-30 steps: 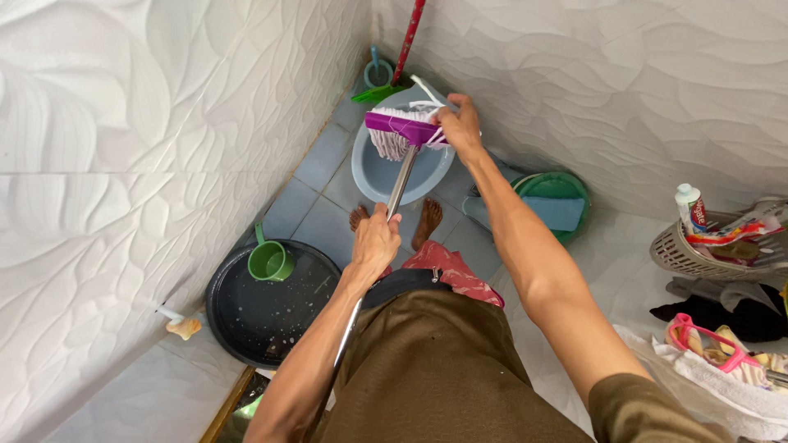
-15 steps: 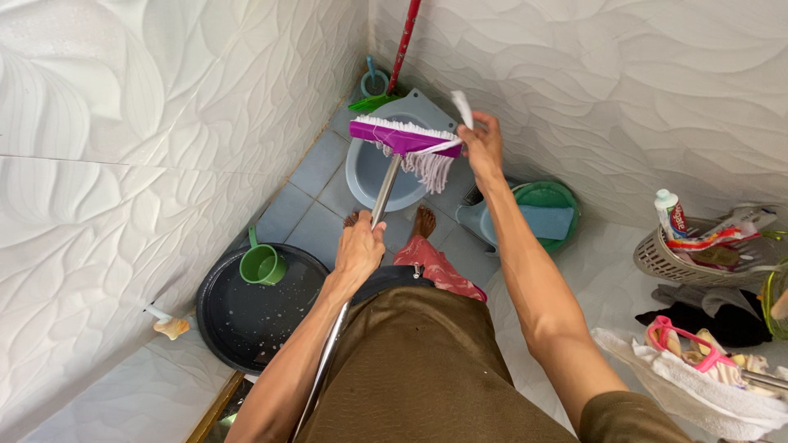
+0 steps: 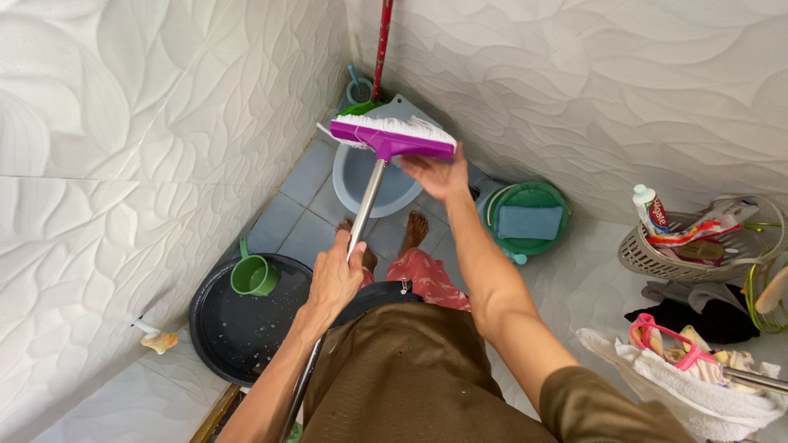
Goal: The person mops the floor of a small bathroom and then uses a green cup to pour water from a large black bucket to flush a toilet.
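My left hand (image 3: pixel 332 277) grips the shiny metal handle (image 3: pixel 366 195) of a mop, about halfway down the visible shaft. The mop's purple head (image 3: pixel 396 139) is held level over the grey-blue squat toilet pan (image 3: pixel 365 176), with its white strands (image 3: pixel 386 123) lying along the top edge. My right hand (image 3: pixel 439 174) is just below the right end of the purple head, fingers spread, nothing in it. My bare feet (image 3: pixel 414 230) stand on the grey tiles beside the pan.
A black basin (image 3: pixel 238 320) with a green dipper (image 3: pixel 250 275) sits at the left wall. A red-handled broom (image 3: pixel 381 45) leans in the corner. A green bucket (image 3: pixel 529 221) holds a blue pad. At the right are a basket (image 3: pixel 681 254) of toiletries and a heap of cloths (image 3: pixel 698 385).
The mop strands, which hung below the purple head in my right hand, now lie on top of it. My right hand has let them go and opened beneath the head.
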